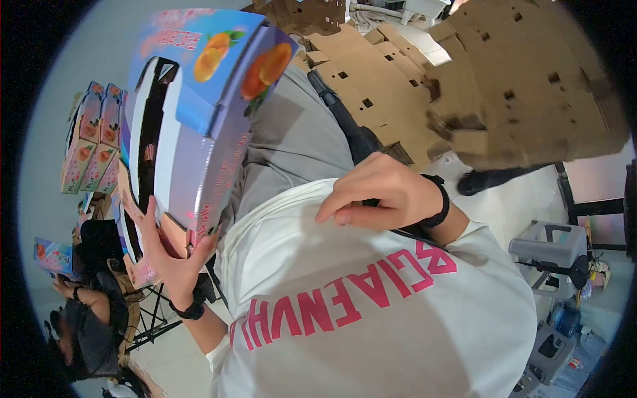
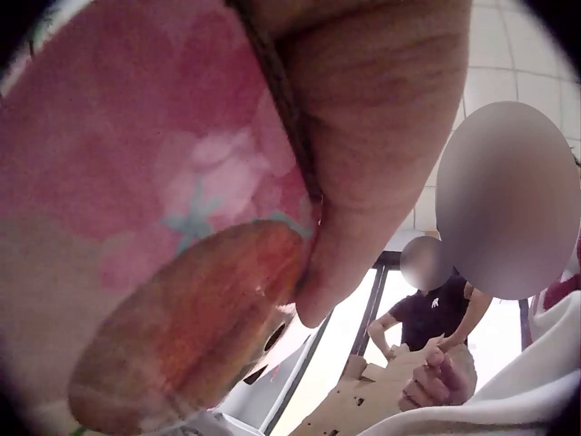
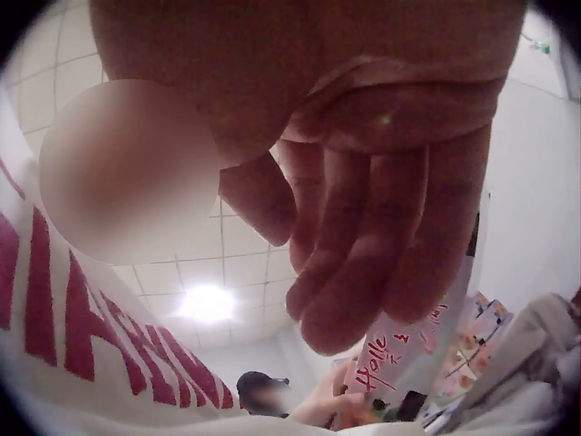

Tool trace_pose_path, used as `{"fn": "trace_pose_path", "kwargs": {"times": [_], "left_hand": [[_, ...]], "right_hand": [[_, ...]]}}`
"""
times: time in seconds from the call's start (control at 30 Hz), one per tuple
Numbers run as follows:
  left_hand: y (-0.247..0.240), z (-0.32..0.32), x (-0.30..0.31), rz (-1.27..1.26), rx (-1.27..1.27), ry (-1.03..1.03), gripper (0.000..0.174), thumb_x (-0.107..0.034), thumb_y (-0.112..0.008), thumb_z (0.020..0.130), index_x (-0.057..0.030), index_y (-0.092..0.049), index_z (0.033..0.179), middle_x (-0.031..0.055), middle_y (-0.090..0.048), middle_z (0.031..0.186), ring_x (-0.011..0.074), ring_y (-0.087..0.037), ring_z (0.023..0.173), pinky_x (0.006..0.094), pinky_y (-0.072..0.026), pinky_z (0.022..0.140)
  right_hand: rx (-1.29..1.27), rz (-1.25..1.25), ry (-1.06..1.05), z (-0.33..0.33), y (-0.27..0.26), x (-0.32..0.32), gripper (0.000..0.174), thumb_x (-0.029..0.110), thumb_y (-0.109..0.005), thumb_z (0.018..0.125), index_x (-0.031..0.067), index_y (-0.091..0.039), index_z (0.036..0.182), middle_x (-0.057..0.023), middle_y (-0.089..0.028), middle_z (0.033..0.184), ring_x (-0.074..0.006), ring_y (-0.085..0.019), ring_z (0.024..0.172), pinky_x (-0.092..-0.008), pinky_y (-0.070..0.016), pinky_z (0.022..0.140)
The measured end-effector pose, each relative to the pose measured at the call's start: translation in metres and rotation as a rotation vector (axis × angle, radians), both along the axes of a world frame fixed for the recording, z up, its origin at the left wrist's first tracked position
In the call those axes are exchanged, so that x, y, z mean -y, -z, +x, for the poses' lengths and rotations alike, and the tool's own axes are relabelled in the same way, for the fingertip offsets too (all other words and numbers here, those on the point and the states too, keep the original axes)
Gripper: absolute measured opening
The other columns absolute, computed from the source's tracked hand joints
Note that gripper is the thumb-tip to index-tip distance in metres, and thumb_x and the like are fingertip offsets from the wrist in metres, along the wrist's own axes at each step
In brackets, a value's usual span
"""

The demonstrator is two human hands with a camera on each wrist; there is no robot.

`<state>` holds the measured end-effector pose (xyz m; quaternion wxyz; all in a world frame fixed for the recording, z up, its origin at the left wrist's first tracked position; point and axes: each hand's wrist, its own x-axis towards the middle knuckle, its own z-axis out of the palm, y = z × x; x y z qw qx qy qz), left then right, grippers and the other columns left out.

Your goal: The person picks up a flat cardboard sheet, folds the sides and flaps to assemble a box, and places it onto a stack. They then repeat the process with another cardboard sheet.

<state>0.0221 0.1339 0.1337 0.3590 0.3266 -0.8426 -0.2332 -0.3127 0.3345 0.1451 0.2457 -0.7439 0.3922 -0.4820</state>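
A fruit carton, blue and lavender with orange fruit printed on it, stands tilted at the person's left side in the head view. A long dark opening runs along its white-edged face. My left hand grips its near end, thumb on one side and fingers spread over the other. Close up in the left wrist view, the carton's pink printed panel lies against the hand. My right hand hovers in front of the white shirt, fingers loosely curled, holding nothing. The right wrist view shows those relaxed fingers hanging down.
Stacked fruit cartons stand at the far left. Below them sits another person beside a blue carton. Large cardboard sheets lie and stand ahead. Grey plastic stools are on the right.
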Motion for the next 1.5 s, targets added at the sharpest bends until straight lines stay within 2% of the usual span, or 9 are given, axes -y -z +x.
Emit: {"fn": "trace_pose_path", "kwargs": {"times": [0.2,0.3,0.4,0.5,0.6,0.9,1.2,1.3,1.5], "left_hand": [[-0.013,-0.024,-0.001,-0.242,0.283,0.096,0.1,-0.014,-0.091,0.057,-0.0058,-0.05,0.147,0.0149,-0.054,0.132,0.0341,-0.05,0.124,0.0433,-0.0388,0.108],[-0.013,-0.04,0.013,-0.29,0.421,0.231,0.092,-0.03,-0.091,0.063,-0.0071,-0.054,0.144,0.0174,-0.056,0.133,0.0385,-0.049,0.131,0.0522,-0.0287,0.119],[-0.014,-0.054,0.026,-0.238,0.448,0.301,0.077,-0.033,-0.088,0.068,-0.0048,-0.06,0.135,0.0185,-0.054,0.138,0.0406,-0.045,0.137,0.0514,-0.0325,0.117],[-0.016,-0.052,0.029,-0.334,0.424,0.279,0.07,-0.032,-0.086,0.071,-0.0044,-0.063,0.131,0.018,-0.052,0.144,0.0415,-0.04,0.143,0.0509,-0.036,0.115],[-0.007,-0.049,0.022,-0.37,0.461,0.186,0.071,-0.034,-0.087,0.07,-0.0098,-0.065,0.132,0.0161,-0.052,0.144,0.0404,-0.04,0.142,0.049,-0.0401,0.111],[0.005,-0.048,0.014,-0.478,0.523,0.129,0.067,-0.03,-0.081,0.079,-0.0107,-0.058,0.14,0.0166,-0.054,0.143,0.0399,-0.041,0.143,0.0512,-0.0406,0.11],[0.007,-0.046,0.013,-0.444,0.443,0.108,0.068,-0.033,-0.084,0.076,-0.0124,-0.062,0.137,0.0152,-0.058,0.14,0.0382,-0.046,0.14,0.0519,-0.0388,0.113],[0.007,-0.045,0.013,-0.434,0.468,0.129,0.064,-0.028,-0.081,0.08,-0.0065,-0.061,0.137,0.0214,-0.057,0.141,0.0417,-0.042,0.143,0.0489,-0.0385,0.114],[0.009,-0.048,0.007,-0.52,0.528,0.082,0.066,-0.026,-0.081,0.079,-0.0087,-0.059,0.139,0.0159,-0.056,0.145,0.0384,-0.044,0.141,0.0498,-0.0372,0.117]], "right_hand": [[-0.002,-0.051,0.182,-0.013,0.0,-0.006,0.014,0.005,-0.073,0.089,0.004,-0.074,0.103,-0.0086,-0.074,0.09,-0.0246,-0.069,0.075,-0.0349,-0.055,0.067],[-0.21,-0.306,0.35,-0.03,-0.005,0.011,0.017,0.007,-0.075,0.085,0.0045,-0.074,0.102,-0.0098,-0.073,0.093,-0.0294,-0.069,0.088,-0.0386,-0.0554,0.078],[-0.587,-0.293,0.545,-0.049,0.008,0.043,0.032,0.021,-0.08,0.083,0.011,-0.072,0.112,-0.0078,-0.068,0.118,-0.0313,-0.061,0.115,-0.045,-0.0476,0.101],[-0.608,-0.213,0.458,-0.058,0.038,0.07,0.041,0.029,-0.079,0.084,0.0143,-0.07,0.12,-0.0059,-0.065,0.127,-0.0298,-0.056,0.125,-0.045,-0.0426,0.107],[-0.607,-0.236,0.465,-0.052,0.043,0.077,0.047,0.034,-0.079,0.083,0.0147,-0.069,0.124,-0.006,-0.064,0.13,-0.0293,-0.056,0.127,-0.0452,-0.0418,0.108],[-0.652,-0.291,0.442,-0.055,0.051,0.078,0.058,0.041,-0.075,0.08,0.0111,-0.067,0.128,-0.0058,-0.062,0.119,-0.0288,-0.059,0.113,-0.0446,-0.0438,0.106],[-0.646,-0.308,0.523,-0.048,0.054,0.073,0.057,0.045,-0.073,0.078,0.0124,-0.069,0.125,-0.0036,-0.064,0.119,-0.0287,-0.06,0.109,-0.0419,-0.0482,0.099],[-0.624,-0.358,0.536,-0.047,0.053,0.074,0.053,0.044,-0.073,0.079,0.0136,-0.069,0.123,-0.0029,-0.065,0.115,-0.026,-0.061,0.106,-0.04,-0.0484,0.097],[-0.604,-0.407,0.526,-0.051,0.063,0.081,0.053,0.044,-0.072,0.078,0.0114,-0.071,0.119,-0.0055,-0.066,0.114,-0.0288,-0.062,0.104,-0.0406,-0.0509,0.093]]}}
